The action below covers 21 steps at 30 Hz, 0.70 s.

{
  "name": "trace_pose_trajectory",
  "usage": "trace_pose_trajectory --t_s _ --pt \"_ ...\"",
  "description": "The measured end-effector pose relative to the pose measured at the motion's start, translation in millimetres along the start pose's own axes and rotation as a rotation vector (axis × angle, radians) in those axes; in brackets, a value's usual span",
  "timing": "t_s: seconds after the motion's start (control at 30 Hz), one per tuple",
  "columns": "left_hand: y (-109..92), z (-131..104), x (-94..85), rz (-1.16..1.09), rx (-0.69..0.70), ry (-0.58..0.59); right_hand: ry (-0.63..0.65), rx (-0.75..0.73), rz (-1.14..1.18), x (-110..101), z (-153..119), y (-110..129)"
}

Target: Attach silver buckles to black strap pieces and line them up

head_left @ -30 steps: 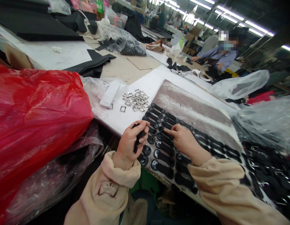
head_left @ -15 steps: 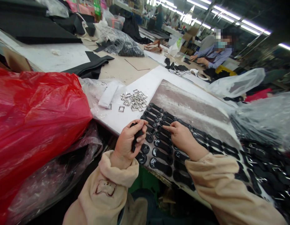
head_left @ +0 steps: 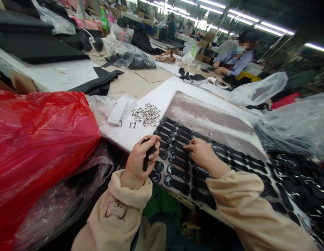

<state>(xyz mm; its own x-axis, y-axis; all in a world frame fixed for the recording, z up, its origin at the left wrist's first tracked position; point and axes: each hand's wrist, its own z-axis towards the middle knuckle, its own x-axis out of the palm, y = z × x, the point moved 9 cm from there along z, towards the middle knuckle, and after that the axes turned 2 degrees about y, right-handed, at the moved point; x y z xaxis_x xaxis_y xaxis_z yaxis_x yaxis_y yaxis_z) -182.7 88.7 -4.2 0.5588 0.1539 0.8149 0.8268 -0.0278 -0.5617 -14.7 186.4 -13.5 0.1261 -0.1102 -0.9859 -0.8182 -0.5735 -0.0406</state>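
My left hand [head_left: 139, 158] is closed around small black fabric pieces [head_left: 148, 153], thumb and forefinger meeting at the top. It hovers by the left edge of a grey, worn board [head_left: 211, 116]. On that board lie rows of black strap tabs [head_left: 179, 162] with rounded ends, several with shiny wet-looking patches. Over the upper middle rows, my right hand [head_left: 205, 155] stretches its index finger onto one tab, the other fingers curled under and partly hidden. Nothing shows in its grasp. Beyond the left hand, a loose pile of metal rectangular buckles [head_left: 148, 115] sits on the white table.
A big red plastic bag [head_left: 44, 139] bulges at the left. Clear plastic bags [head_left: 295, 122] and a heap of black pieces with metal parts [head_left: 300, 188] crowd the right. Black fabric strips [head_left: 99, 82] lie farther back. Across the table a masked person [head_left: 237, 57] handles material.
The view has shifted slightly. My right fingertip has slid a little to the right over the tabs, and my left hand has drawn slightly left, still gripping the black fabric pieces.
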Motion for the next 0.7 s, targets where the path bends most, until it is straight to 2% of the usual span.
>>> trace_pose_trajectory --t_s 0.17,0.23,0.33,0.4,0.5,0.6,0.7 --pt "2.2 -6.3 9.7 0.032 -0.016 0.021 0.028 0.013 0.03 -0.8 -0.9 -0.3" --pt "11.3 -12.6 17.6 0.06 -0.044 0.036 -0.044 0.028 0.074 -10.1 -3.2 -5.5" --pt "43.8 -27.7 36.6 0.14 -0.154 0.088 -0.178 0.065 0.12 -25.4 -11.0 -15.7" --pt "74.0 -41.0 53.1 0.219 -0.266 0.159 -0.173 0.057 0.113 -25.4 -14.9 -14.2" --pt "111.8 -60.1 78.3 0.32 -0.403 0.295 -0.109 -0.003 0.068 -18.3 -15.5 3.4" --pt "127.9 -70.5 97.2 0.329 -0.454 0.397 -0.042 -0.03 0.0 -11.0 -9.9 22.8" --pt "133.3 -72.7 105.1 0.305 -0.487 0.434 0.009 -0.035 -0.03 -5.8 -1.0 30.9"
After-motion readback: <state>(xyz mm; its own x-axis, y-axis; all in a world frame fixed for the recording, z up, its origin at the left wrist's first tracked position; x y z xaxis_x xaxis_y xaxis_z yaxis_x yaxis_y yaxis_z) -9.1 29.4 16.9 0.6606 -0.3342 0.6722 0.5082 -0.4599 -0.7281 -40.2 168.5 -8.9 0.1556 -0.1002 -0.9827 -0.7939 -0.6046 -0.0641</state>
